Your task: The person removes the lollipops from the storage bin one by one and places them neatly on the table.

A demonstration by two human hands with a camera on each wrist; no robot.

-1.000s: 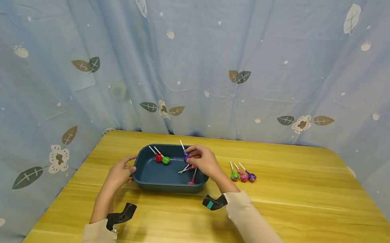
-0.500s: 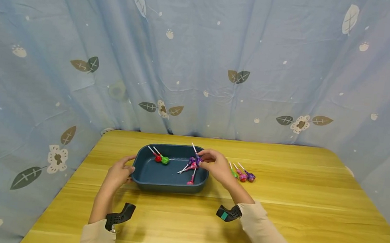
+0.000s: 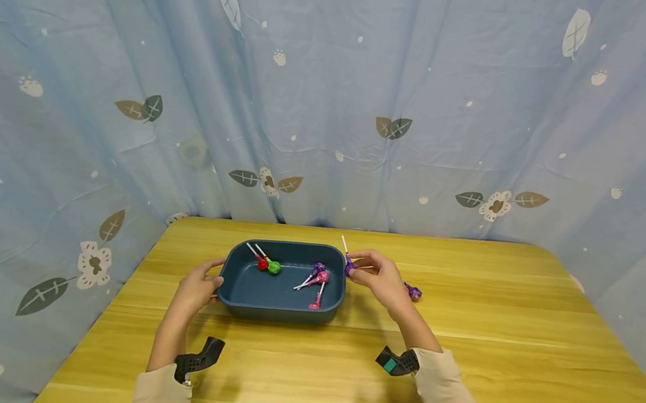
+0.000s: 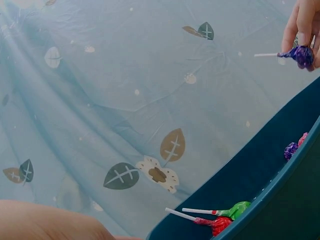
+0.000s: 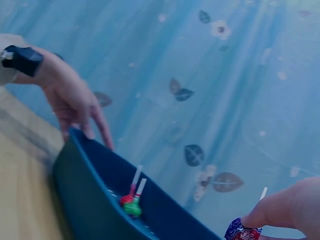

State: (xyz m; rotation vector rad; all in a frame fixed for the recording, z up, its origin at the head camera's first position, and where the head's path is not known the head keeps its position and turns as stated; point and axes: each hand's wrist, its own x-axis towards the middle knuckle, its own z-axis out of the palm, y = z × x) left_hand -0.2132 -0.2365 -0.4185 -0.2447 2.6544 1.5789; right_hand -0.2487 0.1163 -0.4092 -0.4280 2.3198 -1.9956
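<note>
In the head view, a dark blue plastic bin (image 3: 280,314) stands on the table with several wrapped lollipops in it. My left hand (image 3: 197,287) holds its left end, thumb at the rim and fingers around the outside. A purple lollipop (image 3: 349,268) is pinched by its candy end between my right thumb and fingers, stick pointing up. That right hand (image 3: 380,278) is just past the bin's right rim. Inside, a red lollipop (image 3: 262,264) and a green lollipop (image 3: 274,267) lie at the left; a purple one (image 3: 319,267) and pink ones (image 3: 323,277) lie at the right.
Another purple lollipop (image 3: 413,293) lies on the wooden table (image 3: 489,367), partly behind my right hand. A blue patterned curtain (image 3: 331,129) hangs behind the table's far edge. Black wrist mounts (image 3: 198,359) are on both arms.
My right hand has moved right with the purple lollipop, from above the bin's inside to beyond its right rim. It now hides the green and pink lollipops on the table. My left hand stays.
</note>
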